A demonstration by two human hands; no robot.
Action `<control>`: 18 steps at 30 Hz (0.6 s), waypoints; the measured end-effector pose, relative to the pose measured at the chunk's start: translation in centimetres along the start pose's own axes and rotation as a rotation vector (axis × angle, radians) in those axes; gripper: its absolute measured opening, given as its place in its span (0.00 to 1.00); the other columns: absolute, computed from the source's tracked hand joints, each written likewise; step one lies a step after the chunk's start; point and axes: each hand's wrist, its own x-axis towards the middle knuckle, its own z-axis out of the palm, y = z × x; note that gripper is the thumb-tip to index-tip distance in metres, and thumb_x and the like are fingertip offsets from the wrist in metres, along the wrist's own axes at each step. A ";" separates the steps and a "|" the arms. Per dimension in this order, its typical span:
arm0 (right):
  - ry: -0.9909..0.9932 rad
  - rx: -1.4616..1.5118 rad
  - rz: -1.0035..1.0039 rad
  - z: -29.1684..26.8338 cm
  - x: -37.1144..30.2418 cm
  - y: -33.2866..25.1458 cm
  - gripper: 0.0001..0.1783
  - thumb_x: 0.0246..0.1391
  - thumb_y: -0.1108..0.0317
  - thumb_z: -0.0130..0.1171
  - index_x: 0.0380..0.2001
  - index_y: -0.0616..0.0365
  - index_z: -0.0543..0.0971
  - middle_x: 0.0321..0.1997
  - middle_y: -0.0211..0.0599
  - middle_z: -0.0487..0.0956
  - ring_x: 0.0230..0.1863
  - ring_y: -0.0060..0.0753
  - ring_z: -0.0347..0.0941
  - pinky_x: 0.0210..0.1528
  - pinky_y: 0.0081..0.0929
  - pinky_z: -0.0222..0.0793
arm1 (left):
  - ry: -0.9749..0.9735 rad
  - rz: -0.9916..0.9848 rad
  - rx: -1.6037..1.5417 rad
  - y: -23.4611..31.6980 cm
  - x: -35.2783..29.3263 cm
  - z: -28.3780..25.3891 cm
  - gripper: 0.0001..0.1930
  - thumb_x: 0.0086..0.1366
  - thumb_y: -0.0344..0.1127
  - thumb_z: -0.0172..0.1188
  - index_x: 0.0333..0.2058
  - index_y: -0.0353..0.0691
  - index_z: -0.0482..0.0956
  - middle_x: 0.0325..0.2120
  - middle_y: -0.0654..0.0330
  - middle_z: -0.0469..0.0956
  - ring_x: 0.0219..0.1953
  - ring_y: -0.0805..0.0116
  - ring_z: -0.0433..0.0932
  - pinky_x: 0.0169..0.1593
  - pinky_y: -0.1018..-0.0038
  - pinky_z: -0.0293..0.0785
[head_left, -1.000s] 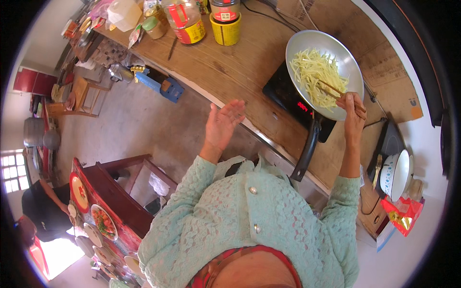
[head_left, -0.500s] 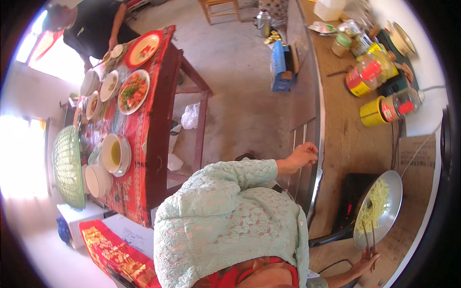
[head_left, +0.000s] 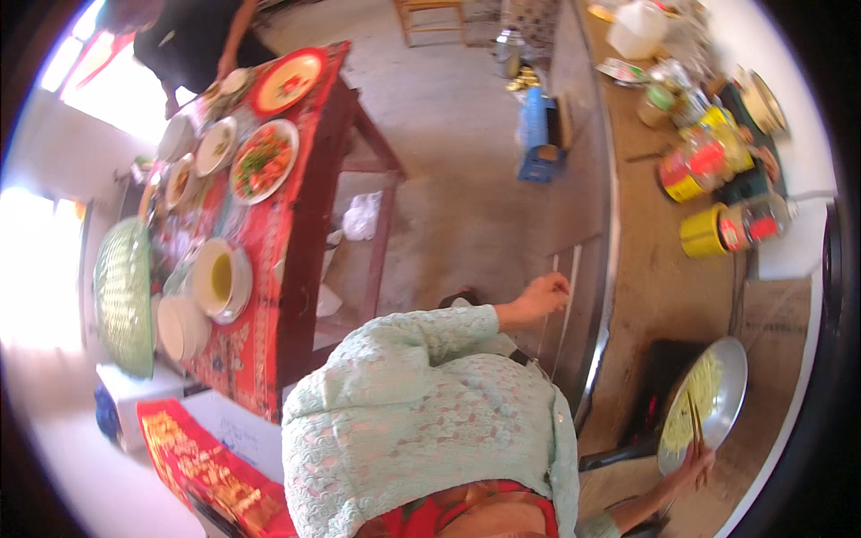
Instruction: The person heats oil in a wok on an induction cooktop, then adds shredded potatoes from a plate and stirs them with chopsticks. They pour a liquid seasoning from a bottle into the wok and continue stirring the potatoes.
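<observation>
My right hand (head_left: 698, 464) is closed around a pair of chopsticks (head_left: 695, 421). Their tips reach into pale green shredded vegetable (head_left: 705, 394) in a frying pan (head_left: 735, 396). The pan rests on a black electric cooktop (head_left: 651, 386) with lit red marks, its black handle (head_left: 619, 455) pointing toward me. My left hand (head_left: 544, 296) hangs in the air beside the front of the wooden counter (head_left: 647, 296). Its fingers are loosely curled in, with nothing visible in them.
Along the counter's wall side stand a yellow can (head_left: 703, 233), oil bottles (head_left: 695, 170) and a jar (head_left: 656, 105). On my left, a red-covered table (head_left: 256, 309) bears bowls, plates and a green mesh cover (head_left: 123, 296). Another person (head_left: 193, 45) stands beyond it. A blue box (head_left: 541, 139) sits on the floor.
My right hand and the chopsticks have shifted slightly up and over the pan. My left hand has moved a little left and down, away from the counter edge. The whole view has shifted slightly.
</observation>
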 end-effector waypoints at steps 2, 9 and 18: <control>0.002 0.244 0.039 0.6 -0.1 2.1 0.23 0.60 0.58 0.46 0.45 0.71 0.70 0.48 0.49 0.72 0.51 0.44 0.69 0.54 0.34 0.67 | -0.021 -0.046 0.038 0.2 -0.2 0.6 0.08 0.56 0.27 0.56 0.36 0.37 0.70 0.28 0.63 0.72 0.30 0.76 0.71 0.32 0.79 0.70; 0.146 0.333 -0.019 -1.1 -2.2 0.0 0.12 0.60 0.61 0.48 0.34 0.60 0.73 0.38 0.40 0.75 0.38 0.34 0.75 0.41 0.29 0.75 | -0.159 -0.063 0.192 1.8 -0.9 0.8 0.11 0.59 0.32 0.55 0.41 0.37 0.69 0.31 0.58 0.75 0.32 0.70 0.75 0.38 0.75 0.73; 0.285 0.349 0.078 -1.4 -5.9 0.4 0.15 0.58 0.59 0.50 0.32 0.62 0.73 0.34 0.41 0.75 0.34 0.31 0.75 0.36 0.25 0.76 | -0.341 0.113 0.243 3.3 1.2 6.6 0.08 0.59 0.28 0.52 0.38 0.35 0.68 0.32 0.60 0.74 0.33 0.74 0.72 0.40 0.80 0.70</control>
